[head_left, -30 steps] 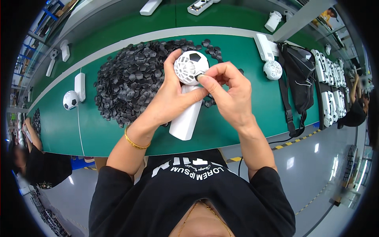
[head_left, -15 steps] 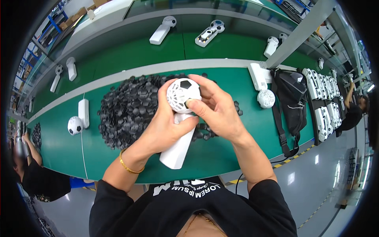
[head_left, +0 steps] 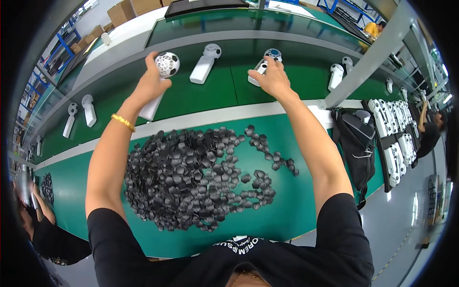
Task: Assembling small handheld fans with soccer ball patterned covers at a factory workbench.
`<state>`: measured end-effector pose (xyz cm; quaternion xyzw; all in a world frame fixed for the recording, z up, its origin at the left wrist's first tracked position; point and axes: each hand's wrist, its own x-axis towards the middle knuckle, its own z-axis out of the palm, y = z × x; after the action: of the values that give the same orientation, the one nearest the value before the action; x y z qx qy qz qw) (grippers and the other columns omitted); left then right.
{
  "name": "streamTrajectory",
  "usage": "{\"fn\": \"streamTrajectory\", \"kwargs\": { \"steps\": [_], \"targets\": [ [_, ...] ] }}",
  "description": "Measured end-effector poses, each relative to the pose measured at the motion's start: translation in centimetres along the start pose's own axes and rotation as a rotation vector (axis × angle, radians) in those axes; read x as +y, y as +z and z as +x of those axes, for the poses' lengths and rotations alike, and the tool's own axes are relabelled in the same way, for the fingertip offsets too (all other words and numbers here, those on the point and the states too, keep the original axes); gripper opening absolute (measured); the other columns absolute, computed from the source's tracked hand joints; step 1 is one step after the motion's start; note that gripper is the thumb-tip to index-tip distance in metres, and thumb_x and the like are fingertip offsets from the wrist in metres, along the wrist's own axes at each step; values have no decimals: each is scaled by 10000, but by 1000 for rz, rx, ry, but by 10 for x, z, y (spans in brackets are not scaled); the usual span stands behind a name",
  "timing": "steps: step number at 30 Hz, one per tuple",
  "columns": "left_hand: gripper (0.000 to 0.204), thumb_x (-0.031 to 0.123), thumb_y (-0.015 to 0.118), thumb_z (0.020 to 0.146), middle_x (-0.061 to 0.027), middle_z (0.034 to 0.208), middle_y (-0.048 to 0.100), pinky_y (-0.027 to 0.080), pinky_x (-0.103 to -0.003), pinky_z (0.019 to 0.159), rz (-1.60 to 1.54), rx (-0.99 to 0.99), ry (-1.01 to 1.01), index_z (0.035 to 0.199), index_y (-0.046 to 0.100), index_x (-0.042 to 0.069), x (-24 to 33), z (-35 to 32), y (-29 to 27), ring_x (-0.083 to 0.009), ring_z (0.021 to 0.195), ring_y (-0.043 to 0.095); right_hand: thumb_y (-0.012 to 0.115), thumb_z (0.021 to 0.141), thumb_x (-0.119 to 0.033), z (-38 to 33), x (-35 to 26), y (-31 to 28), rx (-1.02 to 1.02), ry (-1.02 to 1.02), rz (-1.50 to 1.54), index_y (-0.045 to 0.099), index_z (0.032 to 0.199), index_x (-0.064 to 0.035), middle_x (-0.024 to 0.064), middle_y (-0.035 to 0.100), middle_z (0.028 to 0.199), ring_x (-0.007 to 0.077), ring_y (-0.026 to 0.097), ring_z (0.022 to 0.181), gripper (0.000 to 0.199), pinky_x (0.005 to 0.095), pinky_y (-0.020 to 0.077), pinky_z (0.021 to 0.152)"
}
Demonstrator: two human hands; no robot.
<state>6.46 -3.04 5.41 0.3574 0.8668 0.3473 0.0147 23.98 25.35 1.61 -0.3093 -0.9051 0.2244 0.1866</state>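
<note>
My left hand (head_left: pixel 152 83) is at the green belt behind the bench, closed round the neck of a white handheld fan with a football-patterned head (head_left: pixel 167 64). Its thumb lies below the ball, and the handle (head_left: pixel 151 109) slants down beside my wrist. Farther right, my right hand (head_left: pixel 272 79) is spread over another fan lying on the belt. Thumb and fingers are apart on either side of that fan's handle (head_left: pixel 256 77), and a blue part shows in its round head (head_left: pixel 273 54). Between my forearms, a heap of small black pentagonal pieces (head_left: pixel 177 182) covers much of the green bench.
Another fan (head_left: pixel 202 69) lies on the belt between my hands; more lie to both sides. A slanting grey post (head_left: pixel 363 60) stands at the right. Beside it are a black bag (head_left: pixel 354 143) and racks of white fans (head_left: pixel 394 117). Co-workers are at both sides.
Both hands have moved forward from over the bench to the belt. The left carries the fan; the right has let go of it and reaches over another. The view has tilted up.
</note>
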Motion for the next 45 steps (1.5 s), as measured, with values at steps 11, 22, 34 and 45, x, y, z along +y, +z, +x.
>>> {"fn": "streamTrajectory", "kwargs": {
  "steps": [11,22,34,45],
  "targets": [
    [834,35,603,755,-298,1285,447,377,-453,1024,418,13,-72,1452,147,84,-97,41,42,-462,1211,436,673,751,-304,49,30,61,97,130,-313,323,1441,-165,256,293,1440,392,540,1115,786,495,443,929],
    [734,102,723,756,-184,1435,351,335,-417,1084,-32,-85,474,1403,379,135,96,-106,29,-361,1330,352,540,874,-180,-122,31,-64,-567,223,1626,362,1394,32,214,583,1152,286,645,903,589,282,523,608],
    [409,166,707,763,-111,976,653,507,-356,749,-263,-185,405,1134,591,40,124,-211,38,-233,866,644,381,1010,-309,-219,6,-107,-706,-52,1372,566,1162,40,166,661,908,155,646,724,423,234,500,535],
    [469,440,396,998,-95,944,637,608,-352,585,-1328,-148,-256,1223,455,32,94,-262,82,-170,785,670,713,794,-42,-298,12,-37,-288,-394,396,666,929,-5,38,595,814,110,534,623,148,252,439,569]
  ]
}}
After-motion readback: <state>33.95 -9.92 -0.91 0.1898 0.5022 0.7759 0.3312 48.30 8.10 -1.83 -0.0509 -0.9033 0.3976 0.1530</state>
